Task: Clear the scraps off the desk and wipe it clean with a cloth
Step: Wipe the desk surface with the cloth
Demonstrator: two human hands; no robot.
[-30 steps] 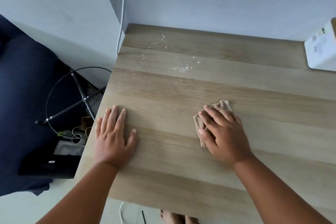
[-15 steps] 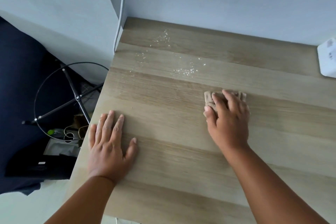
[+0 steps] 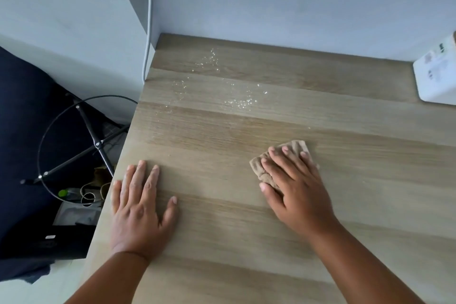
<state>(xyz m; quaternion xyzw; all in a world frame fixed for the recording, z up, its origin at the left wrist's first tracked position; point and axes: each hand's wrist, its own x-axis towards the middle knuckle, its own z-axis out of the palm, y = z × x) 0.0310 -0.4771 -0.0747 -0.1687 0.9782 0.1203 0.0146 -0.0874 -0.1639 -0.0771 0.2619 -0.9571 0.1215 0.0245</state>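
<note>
While left hand (image 3: 138, 202) lies flat, right hand (image 3: 293, 180) presses cloth (image 3: 266, 168)

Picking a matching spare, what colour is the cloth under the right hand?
Light tan-beige, close to the desk's wood tone; the cloth shows in the head view.

Head view, close, looking down onto desk (image 3: 246, 229).

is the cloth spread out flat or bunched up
Bunched up: the cloth shows wrinkled folds in a small wad under the right hand, whose fingers press it onto the desk.
</note>
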